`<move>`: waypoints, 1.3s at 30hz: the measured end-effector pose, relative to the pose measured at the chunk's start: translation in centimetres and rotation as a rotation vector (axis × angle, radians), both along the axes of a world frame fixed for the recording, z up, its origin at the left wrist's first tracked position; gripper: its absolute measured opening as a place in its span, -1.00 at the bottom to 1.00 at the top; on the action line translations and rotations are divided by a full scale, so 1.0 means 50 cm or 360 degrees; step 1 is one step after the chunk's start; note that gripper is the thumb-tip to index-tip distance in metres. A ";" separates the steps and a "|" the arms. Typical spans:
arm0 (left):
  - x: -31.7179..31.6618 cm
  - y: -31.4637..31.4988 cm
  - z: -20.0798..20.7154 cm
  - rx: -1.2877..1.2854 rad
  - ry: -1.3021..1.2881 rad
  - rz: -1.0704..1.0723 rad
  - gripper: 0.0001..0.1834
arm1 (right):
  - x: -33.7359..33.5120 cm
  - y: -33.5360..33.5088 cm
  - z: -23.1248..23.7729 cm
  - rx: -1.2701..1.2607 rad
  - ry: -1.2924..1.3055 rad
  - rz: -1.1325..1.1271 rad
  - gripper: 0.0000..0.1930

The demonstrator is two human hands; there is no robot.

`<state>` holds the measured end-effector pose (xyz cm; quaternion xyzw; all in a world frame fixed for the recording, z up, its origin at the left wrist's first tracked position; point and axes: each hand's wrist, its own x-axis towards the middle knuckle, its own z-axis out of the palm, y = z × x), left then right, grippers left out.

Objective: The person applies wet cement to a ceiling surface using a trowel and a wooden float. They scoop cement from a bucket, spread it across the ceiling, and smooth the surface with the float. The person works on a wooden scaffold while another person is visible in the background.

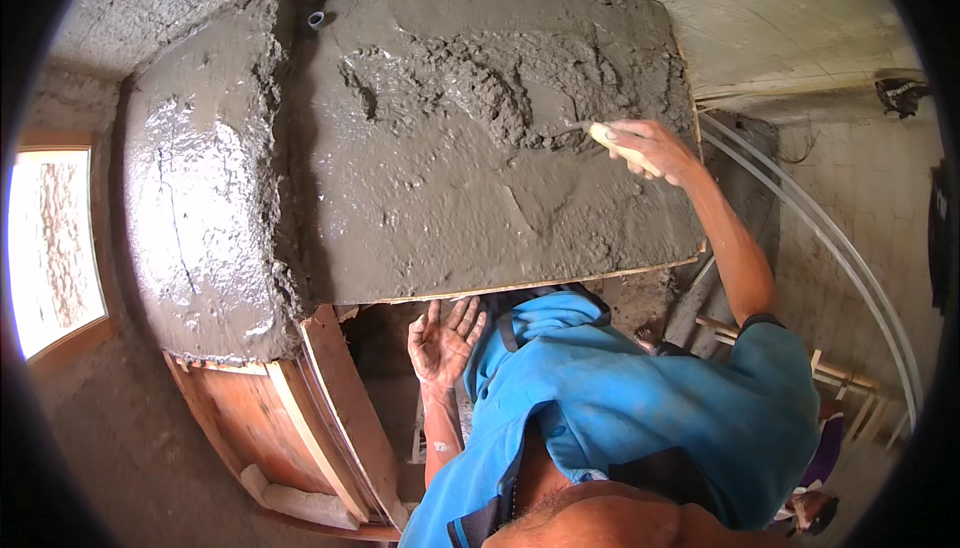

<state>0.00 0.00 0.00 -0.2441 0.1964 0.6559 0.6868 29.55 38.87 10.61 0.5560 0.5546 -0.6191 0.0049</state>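
The right hand (650,151) grips a pale-handled trowel (616,142) in its fingers on wet cement (430,198); the left hand (446,345), fingers spread, palm up, is by the cement's near edge. Pale lettering marks a black bundle (903,98), far right.

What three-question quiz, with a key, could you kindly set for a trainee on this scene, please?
1. True or false: in the picture, the wood-framed window is left of the wet grey mix.
2. Multiple choice: what is in the right grip? A) nothing; B) a pale-handled tool; C) a lump of the mix.
3. Fill in: the left grip is open and holds ___.
Key: 1 true; 2 B; 3 nothing.
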 end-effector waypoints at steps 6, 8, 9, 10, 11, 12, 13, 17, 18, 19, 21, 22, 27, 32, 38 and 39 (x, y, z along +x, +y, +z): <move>0.027 0.030 -0.015 -0.0031 -0.0129 0.0070 -0.53 | -0.021 -0.016 0.071 -0.0081 0.0190 -0.0211 -0.40; 0.019 0.026 -0.007 -0.0019 -0.0146 0.0065 -0.53 | -0.077 -0.027 0.067 -0.0033 0.0365 -0.0215 -0.40; 0.015 0.023 -0.004 -0.0014 -0.0171 0.0055 -0.52 | -0.112 -0.034 0.065 -0.0012 0.0445 -0.0223 -0.40; 0.008 0.020 -0.007 0.0034 -0.0175 0.0040 -0.52 | -0.163 -0.040 0.068 -0.0065 0.0623 -0.0241 -0.39; 0.000 0.014 -0.014 0.0080 -0.0179 0.0024 -0.52 | -0.218 -0.044 0.052 -0.0084 0.0764 -0.0251 -0.38; -0.004 0.008 -0.022 0.0094 -0.0205 0.0029 -0.50 | -0.275 -0.043 0.029 -0.0094 0.0896 -0.0260 -0.38; -0.012 0.009 -0.024 0.0119 -0.0159 0.0005 -0.48 | -0.337 -0.043 0.016 -0.0093 0.1028 -0.0267 -0.37; -0.023 0.009 -0.033 0.0167 -0.0260 0.0006 -0.46 | -0.597 -0.067 0.003 0.0009 0.1274 -0.0560 -0.57; -0.030 0.008 -0.027 0.0147 -0.0303 0.0021 -0.55 | -0.664 -0.076 0.005 0.0091 0.1260 -0.0609 -0.60; -0.036 0.010 -0.020 0.0129 -0.0342 0.0033 -0.64 | -0.728 -0.081 0.009 0.0175 0.1249 -0.0660 -0.63; -0.038 0.011 -0.027 0.0124 -0.0390 -0.0003 -0.60 | -0.836 -0.056 -0.050 0.0418 0.1238 -0.0751 -0.67; -0.041 0.013 -0.021 0.0117 -0.0368 -0.0023 -0.58 | -0.877 -0.030 -0.079 0.0505 0.1093 -0.0709 -0.71; -0.046 0.002 -0.032 0.0159 -0.0432 0.0005 -0.52 | -0.928 -0.011 -0.066 0.0448 0.1163 -0.0603 -0.72; -0.062 0.000 -0.034 0.0198 -0.0447 -0.0056 -0.56 | -0.773 -0.034 -0.008 0.0339 0.1156 -0.0767 -0.64; -0.079 0.015 -0.022 0.0130 -0.0438 -0.0177 -0.59 | -0.383 -0.106 0.073 0.0485 0.0746 -0.0731 -0.42; -0.078 0.013 -0.027 0.0128 -0.0460 -0.0171 -0.55 | -0.319 -0.121 0.088 0.0541 0.0597 -0.0671 -0.42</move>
